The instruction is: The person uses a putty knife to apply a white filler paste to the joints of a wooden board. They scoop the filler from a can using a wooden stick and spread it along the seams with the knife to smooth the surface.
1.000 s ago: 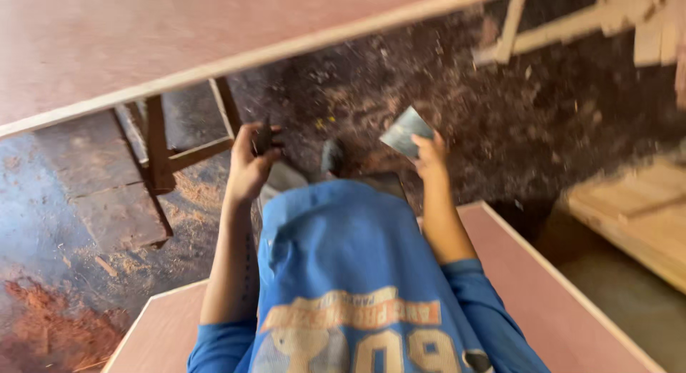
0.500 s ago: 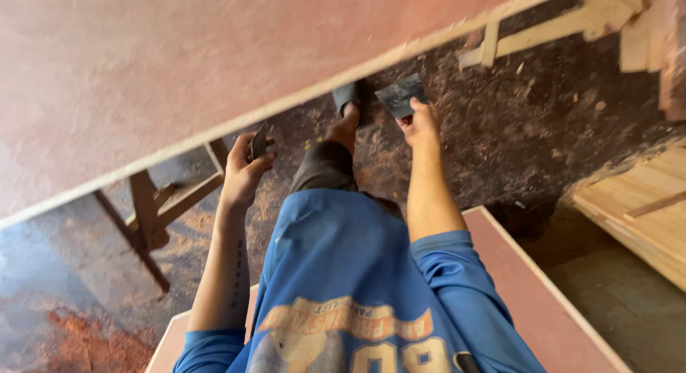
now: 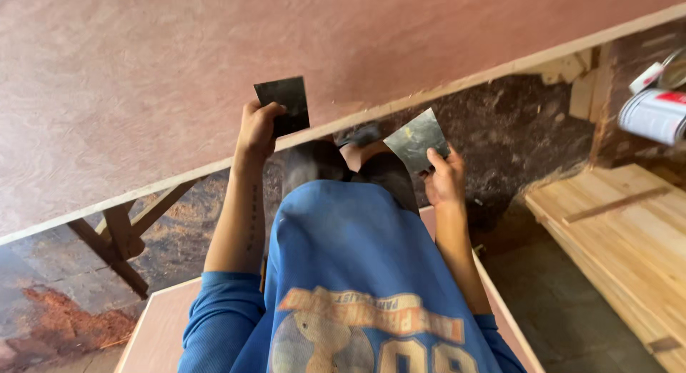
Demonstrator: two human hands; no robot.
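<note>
At the near edge of the reddish board [image 3: 179,80], both hands hold dark scraper blades.
Left hand [image 3: 257,130] pinches its blade [image 3: 284,103] over the board; right hand [image 3: 443,176] grips its blade [image 3: 414,138] just below the edge.

Woodworking shop, plywood board [image 3: 179,80], stacked planks [image 3: 614,237], sawdust floor [image 3: 514,144]

In front of me a big reddish-brown board [image 3: 214,80] lies flat on a wooden trestle [image 3: 118,237], its pale edge running slantwise, with a dark floor [image 3: 522,137] strewn with sawdust below and pale planks [image 3: 614,237] stacked on my right.
</note>
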